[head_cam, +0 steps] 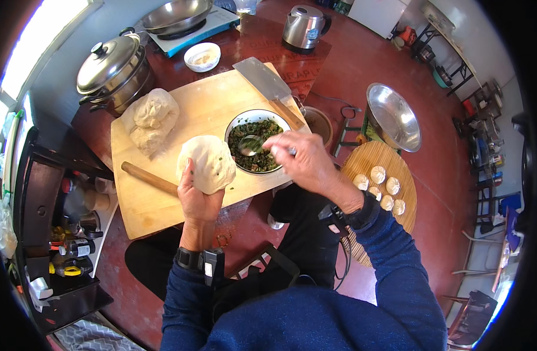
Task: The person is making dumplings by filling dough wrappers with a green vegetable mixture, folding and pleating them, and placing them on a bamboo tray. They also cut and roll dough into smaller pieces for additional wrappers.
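A round, flat dough wrapper lies on my left hand, thumb over its edge, with a few green bits on it. My right hand grips a metal spoon whose bowl is over the chopped green filling in a white bowl. Under them is a wooden board. On it, a wooden rolling pin lies left of the wrapper, and a lump of dough in a clear plastic bag sits behind. A cleaver rests on the board's far right corner.
Several pleated buns sit on a round slatted tray at right, below a metal basin. Behind the board stand a steamer pot, a small bowl of powder, a pan on a cooker and an electric kettle.
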The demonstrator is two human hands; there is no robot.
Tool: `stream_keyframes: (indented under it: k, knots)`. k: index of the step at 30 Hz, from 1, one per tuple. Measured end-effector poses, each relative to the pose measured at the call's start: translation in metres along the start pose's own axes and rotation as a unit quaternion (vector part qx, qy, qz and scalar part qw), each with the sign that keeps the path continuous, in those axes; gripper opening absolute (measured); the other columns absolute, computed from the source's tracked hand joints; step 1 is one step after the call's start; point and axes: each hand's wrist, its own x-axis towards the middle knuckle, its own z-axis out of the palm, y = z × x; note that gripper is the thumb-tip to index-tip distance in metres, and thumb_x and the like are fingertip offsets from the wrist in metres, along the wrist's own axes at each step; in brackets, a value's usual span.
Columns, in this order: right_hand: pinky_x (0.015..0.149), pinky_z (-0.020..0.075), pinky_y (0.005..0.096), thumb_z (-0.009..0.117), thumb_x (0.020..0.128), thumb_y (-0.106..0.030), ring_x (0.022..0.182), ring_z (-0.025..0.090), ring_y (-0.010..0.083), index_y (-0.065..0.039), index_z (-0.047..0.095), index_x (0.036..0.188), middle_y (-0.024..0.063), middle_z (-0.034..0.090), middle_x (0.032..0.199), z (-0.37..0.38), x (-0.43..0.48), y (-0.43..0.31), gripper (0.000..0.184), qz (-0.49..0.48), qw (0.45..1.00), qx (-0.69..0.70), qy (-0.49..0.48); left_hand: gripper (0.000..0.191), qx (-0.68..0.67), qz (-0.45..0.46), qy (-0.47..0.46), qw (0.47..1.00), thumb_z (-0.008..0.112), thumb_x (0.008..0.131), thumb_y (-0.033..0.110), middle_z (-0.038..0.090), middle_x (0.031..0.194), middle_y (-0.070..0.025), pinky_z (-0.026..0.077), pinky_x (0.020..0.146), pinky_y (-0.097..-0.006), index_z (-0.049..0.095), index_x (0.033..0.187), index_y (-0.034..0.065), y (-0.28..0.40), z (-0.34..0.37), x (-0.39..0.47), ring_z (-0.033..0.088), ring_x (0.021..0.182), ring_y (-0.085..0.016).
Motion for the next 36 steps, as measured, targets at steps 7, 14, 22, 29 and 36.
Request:
stream_keyframes:
  k: [7,14,22,29,36]
  knots:
    - [0.068,0.0514,0.0366,0.06,0.088,0.001,0.074,0.063,0.0305,0.0,0.068,0.104,0.0151,0.064,0.087,0.017,-0.004,0.01,0.018,-0.095,0.993,-0.069,-0.023,0.044,-0.01,-0.02,0.012,1.0,0.049,0.102,0.029,0.056,0.137,-0.015,0.042,0.108,-0.0497,0.048,0.138,0.0036,-0.015,-0.007,0.001,0.054,0.126,-0.032]
    - [0.072,0.0519,0.0334,0.061,0.09,0.0,0.078,0.065,0.0278,0.001,0.069,0.109,0.0144,0.065,0.086,-0.011,0.011,0.033,0.02,-0.076,0.989,-0.092,0.083,0.044,0.027,-0.01,0.05,0.998,0.05,0.102,0.03,0.057,0.135,-0.0131,0.044,0.106,-0.0503,0.048,0.137,0.0045,-0.021,-0.003,0.0,0.056,0.125,-0.031]
    - [0.056,0.0499,0.0264,0.061,0.096,-0.01,0.057,0.06,0.0114,0.002,0.069,0.106,0.0081,0.065,0.083,0.009,0.02,0.054,0.018,0.029,0.999,-0.001,0.032,0.047,0.042,-0.004,0.054,0.998,0.045,0.103,0.036,0.056,0.136,-0.013,0.043,0.107,-0.0496,0.046,0.139,0.0052,-0.024,-0.005,0.003,0.054,0.126,-0.031]
    - [0.053,0.051,0.0272,0.053,0.095,-0.015,0.053,0.064,0.0133,0.003,0.069,0.096,0.0094,0.065,0.07,0.013,0.014,0.036,0.025,0.212,0.965,0.153,0.016,0.048,0.044,0.008,0.045,0.998,0.044,0.104,0.037,0.056,0.137,-0.0131,0.043,0.108,-0.0493,0.045,0.139,0.005,-0.025,-0.006,0.003,0.054,0.127,-0.031]
    - [0.045,0.0428,0.0202,0.053,0.096,-0.015,0.05,0.056,0.0062,-0.001,0.069,0.095,0.0015,0.061,0.07,0.02,0.018,0.049,0.022,0.324,0.893,0.297,0.094,0.046,0.033,-0.001,0.05,0.998,0.046,0.103,0.034,0.056,0.136,-0.013,0.045,0.106,-0.0492,0.046,0.139,0.006,-0.024,-0.005,0.004,0.055,0.125,-0.031]
